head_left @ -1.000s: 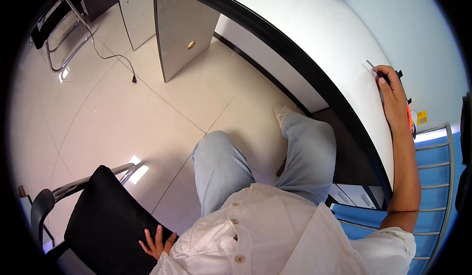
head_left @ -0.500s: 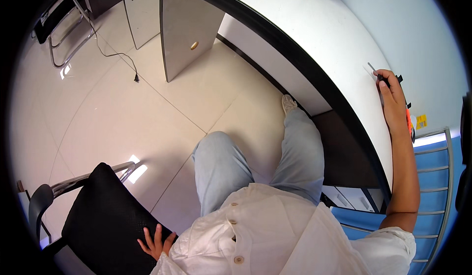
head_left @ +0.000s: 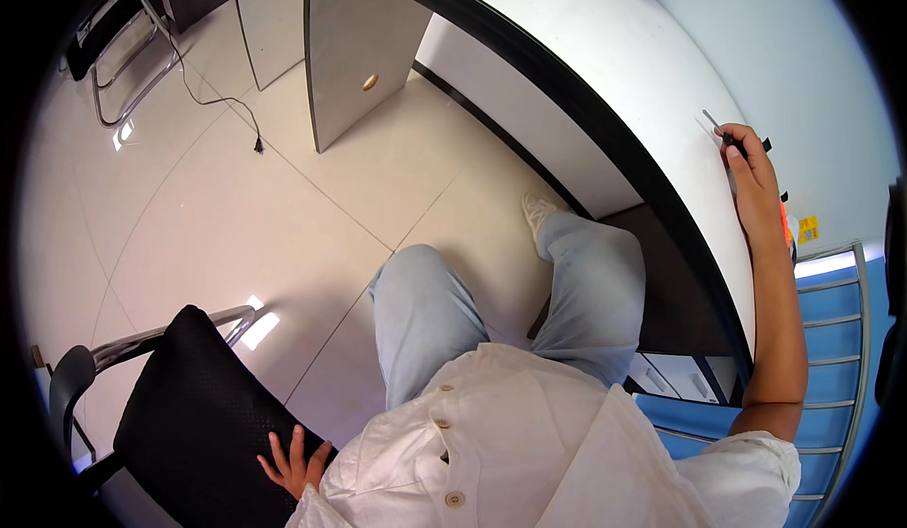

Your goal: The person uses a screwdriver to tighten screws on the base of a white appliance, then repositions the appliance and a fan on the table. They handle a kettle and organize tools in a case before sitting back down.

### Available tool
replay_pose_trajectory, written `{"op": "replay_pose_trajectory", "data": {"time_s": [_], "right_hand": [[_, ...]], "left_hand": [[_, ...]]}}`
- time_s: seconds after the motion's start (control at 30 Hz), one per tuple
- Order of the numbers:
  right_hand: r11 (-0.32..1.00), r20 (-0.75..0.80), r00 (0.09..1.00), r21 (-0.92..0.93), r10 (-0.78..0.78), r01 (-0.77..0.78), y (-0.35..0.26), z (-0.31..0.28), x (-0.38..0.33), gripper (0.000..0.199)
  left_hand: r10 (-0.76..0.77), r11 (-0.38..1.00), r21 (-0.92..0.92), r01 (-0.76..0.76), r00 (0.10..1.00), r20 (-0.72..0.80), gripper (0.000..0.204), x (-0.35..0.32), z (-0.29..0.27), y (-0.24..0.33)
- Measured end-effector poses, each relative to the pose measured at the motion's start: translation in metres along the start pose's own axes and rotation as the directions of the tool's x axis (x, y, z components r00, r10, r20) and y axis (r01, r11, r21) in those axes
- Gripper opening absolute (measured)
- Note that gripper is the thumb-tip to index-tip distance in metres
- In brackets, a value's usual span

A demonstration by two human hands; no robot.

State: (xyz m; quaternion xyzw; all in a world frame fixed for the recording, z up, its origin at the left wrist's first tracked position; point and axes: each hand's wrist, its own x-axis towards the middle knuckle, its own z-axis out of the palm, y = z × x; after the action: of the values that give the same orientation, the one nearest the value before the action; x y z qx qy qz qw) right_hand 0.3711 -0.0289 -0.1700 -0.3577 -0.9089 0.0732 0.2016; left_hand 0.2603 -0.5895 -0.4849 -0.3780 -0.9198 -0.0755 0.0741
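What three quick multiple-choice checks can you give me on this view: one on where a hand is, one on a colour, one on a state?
1. Where does the left hand rest?
A. on the black chair
B. on the white desk
C. on the floor cable

2. What colour are the trousers?
A. black
B. light blue
C. red

3. What is the state of the right hand?
A. open and flat on the floor
B. hanging empty at the side
C. closed on a slim dark tool on the white desk

Answers:
1 A, the fingers lie spread on the chair's black back.
2 B, both legs show pale blue cloth.
3 C, the fingers wrap the tool, whose tip pokes out over the desk top.
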Motion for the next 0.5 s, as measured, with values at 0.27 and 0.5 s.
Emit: {"op": "replay_pose_trajectory", "data": {"time_s": [0.27, 0.5], "right_hand": [[0.999, -0.003, 1.000, 0.034, -0.008, 0.008, 0.0017, 0.0025, 0.0038, 0.023], [0.999, -0.005, 1.000, 0.036, -0.016, 0.016, 0.0057, -0.0011, -0.0008, 0.023]], "left_hand": [[0.002, 1.000, -0.001, -0.002, 1.000, -0.018, 0.011, 0.0002, -0.0029, 0.0010], [-0.007, 1.000, 0.005, 0.007, 1.000, 0.001, 0.010, 0.0014, 0.0004, -0.0011]]}}
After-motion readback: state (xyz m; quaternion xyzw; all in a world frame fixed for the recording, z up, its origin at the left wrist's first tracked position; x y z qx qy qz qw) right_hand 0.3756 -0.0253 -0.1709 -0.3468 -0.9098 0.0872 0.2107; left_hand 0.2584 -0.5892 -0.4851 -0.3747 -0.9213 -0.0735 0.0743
